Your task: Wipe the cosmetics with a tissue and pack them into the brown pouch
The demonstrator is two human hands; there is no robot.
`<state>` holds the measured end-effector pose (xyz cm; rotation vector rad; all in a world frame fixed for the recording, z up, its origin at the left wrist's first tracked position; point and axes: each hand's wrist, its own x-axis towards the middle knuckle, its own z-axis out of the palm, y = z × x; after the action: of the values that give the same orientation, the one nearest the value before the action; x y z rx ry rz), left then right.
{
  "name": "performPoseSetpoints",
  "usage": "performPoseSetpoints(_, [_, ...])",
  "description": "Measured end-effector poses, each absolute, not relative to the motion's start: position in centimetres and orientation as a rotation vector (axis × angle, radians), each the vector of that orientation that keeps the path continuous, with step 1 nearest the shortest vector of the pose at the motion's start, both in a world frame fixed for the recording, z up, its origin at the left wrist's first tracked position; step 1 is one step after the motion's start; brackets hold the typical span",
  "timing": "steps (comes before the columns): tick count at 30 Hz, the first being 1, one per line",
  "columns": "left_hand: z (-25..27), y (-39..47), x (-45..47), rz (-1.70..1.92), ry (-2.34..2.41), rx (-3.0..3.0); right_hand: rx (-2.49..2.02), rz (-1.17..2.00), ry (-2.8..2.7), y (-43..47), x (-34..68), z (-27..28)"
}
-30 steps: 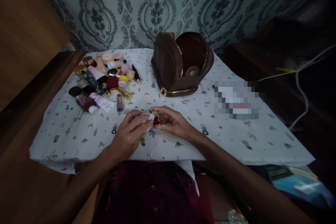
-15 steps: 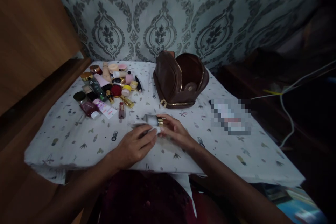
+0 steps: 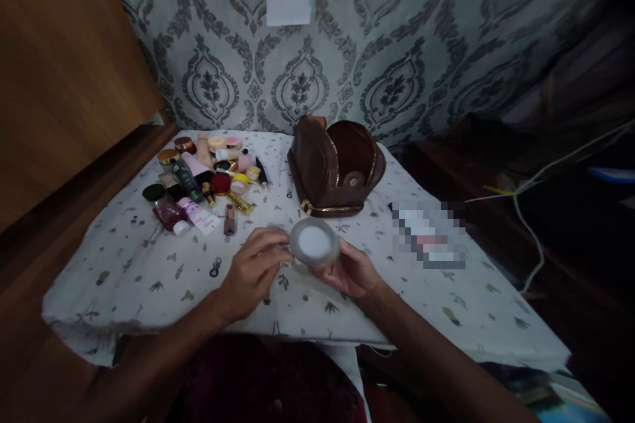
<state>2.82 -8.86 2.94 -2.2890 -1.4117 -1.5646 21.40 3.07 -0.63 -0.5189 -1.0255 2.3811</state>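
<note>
In front of me, over the table, my right hand [image 3: 350,269] grips a round cosmetic jar [image 3: 314,242] from its right side and below. The jar is tilted so that a pale, whitish round face with a grey rim points towards me. Curled close to the jar's left edge is my left hand [image 3: 258,268]. A bit of a thin white wipe seems to be pinched in it, mostly hidden by the fingers.
Left of centre lies a cluster of cosmetics, with a dark-lidded jar [image 3: 163,206], a tube [image 3: 198,215] and a lipstick [image 3: 229,219]. An unzipped brown bag [image 3: 322,175] stands behind my hands. A blurred-out flat item [image 3: 429,236] lies right, near a white cable [image 3: 538,251].
The jar has turned from lying sideways, with its gold band showing, to its round face towards me. My left hand's fingers have shifted to its left edge. The view has tilted up slightly.
</note>
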Motion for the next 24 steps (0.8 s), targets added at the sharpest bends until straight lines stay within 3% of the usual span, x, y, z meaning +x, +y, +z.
performPoseSetpoints(8, [3.9,-8.5,2.5,-2.181,-1.929,-2.010,-0.495,2.349,-1.106,3.0,21.2,-0.1])
performPoseSetpoints(17, [4.8,-9.5,3.7,-1.736,-1.694,-2.294,-0.479,2.165,-1.224,2.9,20.5,0.0])
performPoseSetpoints(24, [5.2,-8.5,2.8,-1.795,-1.816,-2.146,-0.427,2.083,-1.524,2.5,21.1,0.2])
